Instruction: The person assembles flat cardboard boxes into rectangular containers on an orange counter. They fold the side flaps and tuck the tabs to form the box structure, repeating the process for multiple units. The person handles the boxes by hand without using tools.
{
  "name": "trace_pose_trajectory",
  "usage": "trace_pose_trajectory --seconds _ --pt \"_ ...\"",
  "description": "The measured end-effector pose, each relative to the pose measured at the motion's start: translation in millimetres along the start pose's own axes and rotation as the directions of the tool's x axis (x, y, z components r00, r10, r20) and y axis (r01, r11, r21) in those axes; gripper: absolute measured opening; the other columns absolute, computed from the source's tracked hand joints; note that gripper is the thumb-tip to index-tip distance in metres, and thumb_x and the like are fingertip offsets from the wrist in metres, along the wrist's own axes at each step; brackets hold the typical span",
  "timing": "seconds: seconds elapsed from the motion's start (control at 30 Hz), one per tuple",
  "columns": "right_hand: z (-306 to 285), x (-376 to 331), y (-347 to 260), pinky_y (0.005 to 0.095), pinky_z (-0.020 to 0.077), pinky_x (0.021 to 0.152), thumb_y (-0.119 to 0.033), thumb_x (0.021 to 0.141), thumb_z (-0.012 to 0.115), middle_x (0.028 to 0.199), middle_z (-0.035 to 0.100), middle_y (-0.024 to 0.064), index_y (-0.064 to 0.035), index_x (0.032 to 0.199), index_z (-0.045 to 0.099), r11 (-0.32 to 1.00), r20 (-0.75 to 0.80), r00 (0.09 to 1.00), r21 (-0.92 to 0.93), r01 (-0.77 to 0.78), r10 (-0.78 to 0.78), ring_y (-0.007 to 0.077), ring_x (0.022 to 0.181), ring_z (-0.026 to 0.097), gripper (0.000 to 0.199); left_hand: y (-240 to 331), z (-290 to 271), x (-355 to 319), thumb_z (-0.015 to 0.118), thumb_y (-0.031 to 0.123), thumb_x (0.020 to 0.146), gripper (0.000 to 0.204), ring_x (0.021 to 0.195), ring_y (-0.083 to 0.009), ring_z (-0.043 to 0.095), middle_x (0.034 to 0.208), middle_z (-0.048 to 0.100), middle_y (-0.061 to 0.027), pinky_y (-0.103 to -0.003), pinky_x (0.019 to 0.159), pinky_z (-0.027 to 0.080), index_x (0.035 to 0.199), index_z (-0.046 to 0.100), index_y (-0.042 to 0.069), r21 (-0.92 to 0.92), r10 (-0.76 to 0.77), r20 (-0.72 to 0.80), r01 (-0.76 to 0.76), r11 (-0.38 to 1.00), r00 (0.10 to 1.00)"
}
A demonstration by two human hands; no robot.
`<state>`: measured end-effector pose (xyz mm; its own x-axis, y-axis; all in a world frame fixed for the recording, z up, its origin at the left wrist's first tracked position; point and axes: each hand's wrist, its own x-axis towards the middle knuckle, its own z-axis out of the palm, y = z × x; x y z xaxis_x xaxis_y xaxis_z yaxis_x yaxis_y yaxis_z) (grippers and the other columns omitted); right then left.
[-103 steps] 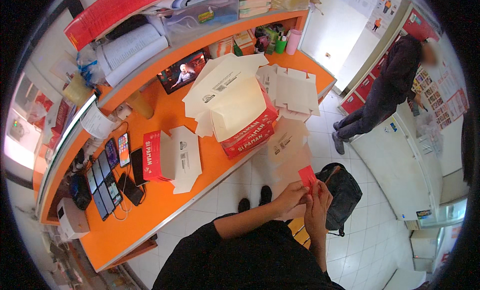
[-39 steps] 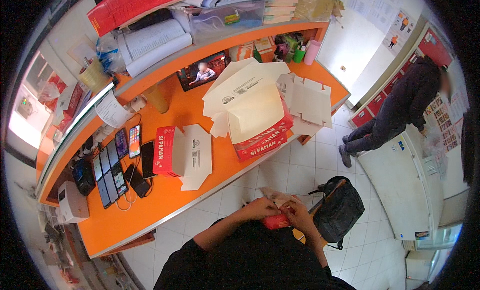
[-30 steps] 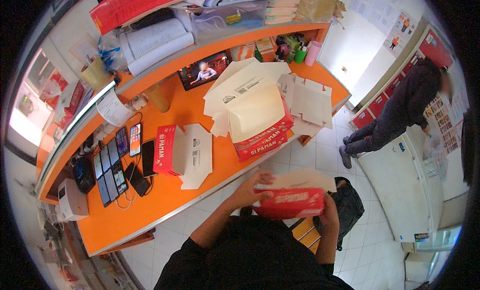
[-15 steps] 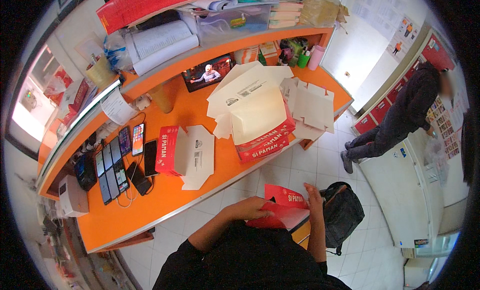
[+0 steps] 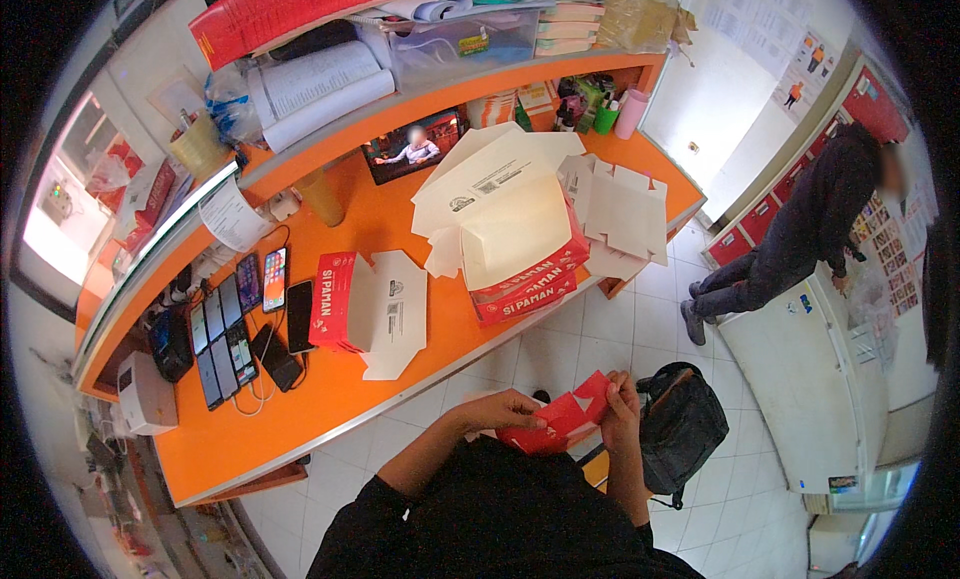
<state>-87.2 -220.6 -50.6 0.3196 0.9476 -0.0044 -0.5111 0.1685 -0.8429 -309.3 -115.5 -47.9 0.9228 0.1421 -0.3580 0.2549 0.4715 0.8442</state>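
My left hand (image 5: 505, 411) and right hand (image 5: 622, 411) grip a red carton (image 5: 566, 417), fingers closed, off the near edge of the counter (image 5: 300, 414); stacked boxes (image 5: 525, 295) sit along it.

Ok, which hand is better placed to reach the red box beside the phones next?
Probably the left hand: it is nearer the red box. The right hand is farther off, near the black backpack. Both hold the red carton.
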Motion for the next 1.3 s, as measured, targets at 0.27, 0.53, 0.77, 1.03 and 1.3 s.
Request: trace_pose_trajectory --seconds 0.27,0.53,0.77,1.03,1.3 --pt "-1 -2 -12 0.0249 0.0417 0.078 -0.018 0.095 0.060 0.092 0.054 0.0009 -0.0069 0.099 0.055 0.929 -0.151 0.978 -0.320 -0.187 0.145 0.0121 0.083 0.052 0.013 -6 1 6 0.070 0.037 0.088 0.037 0.070 -0.0092 0.058 0.077 0.065 0.0005 -0.026 0.063 0.048 0.097 0.071 0.002 0.097 0.014 -0.218 0.007 0.995 0.976" --pt "8 -1 -29 0.0277 0.0464 0.079 -0.017 0.091 0.063 0.096 0.055 0.0044 -0.0080 0.100 0.055 0.783 0.234 0.962 -0.621 0.035 0.142 0.0126 0.084 0.054 0.016 -27 1 13 0.071 0.036 0.087 0.037 0.071 -0.0108 0.061 0.086 0.070 -0.0037 -0.026 0.064 0.051 0.101 0.073 0.002 0.015 0.004 -0.235 0.000 1.000 0.972" --pt "-2 9 -15 0.0290 0.0486 0.076 -0.022 0.093 0.065 0.097 0.056 0.0050 -0.0082 0.109 0.055 0.993 0.120 0.985 0.010 0.121 -0.121 0.0152 0.089 0.054 0.024 -20 1 9 0.073 0.037 0.085 0.035 0.069 -0.0115 0.062 0.079 0.069 -0.0038 -0.027 0.059 0.051 0.097 0.074 0.005 -0.017 0.040 -0.422 -0.052 0.999 0.906" --pt "12 8 -17 0.0407 0.0494 0.077 -0.023 0.086 0.069 0.094 0.060 0.0130 -0.0044 0.105 0.063 0.464 0.232 0.961 -0.875 0.138 0.151 0.0309 0.084 0.059 0.027 -13 6 12 0.073 0.035 0.085 0.034 0.068 -0.0120 0.062 0.080 0.070 -0.0057 -0.027 0.061 0.051 0.098 0.074 0.003 0.097 0.013 -0.367 0.024 0.995 0.930" --pt "30 -3 -22 0.0444 0.0492 0.080 -0.021 0.084 0.067 0.099 0.060 0.0140 -0.0067 0.098 0.066 0.197 0.179 0.974 -0.969 0.150 0.141 0.0355 0.092 0.060 0.020 -18 4 17 0.073 0.034 0.084 0.034 0.071 -0.0121 0.063 0.081 0.071 -0.0044 -0.028 0.066 0.053 0.097 0.075 0.002 0.143 0.013 -0.280 0.028 0.989 0.960"
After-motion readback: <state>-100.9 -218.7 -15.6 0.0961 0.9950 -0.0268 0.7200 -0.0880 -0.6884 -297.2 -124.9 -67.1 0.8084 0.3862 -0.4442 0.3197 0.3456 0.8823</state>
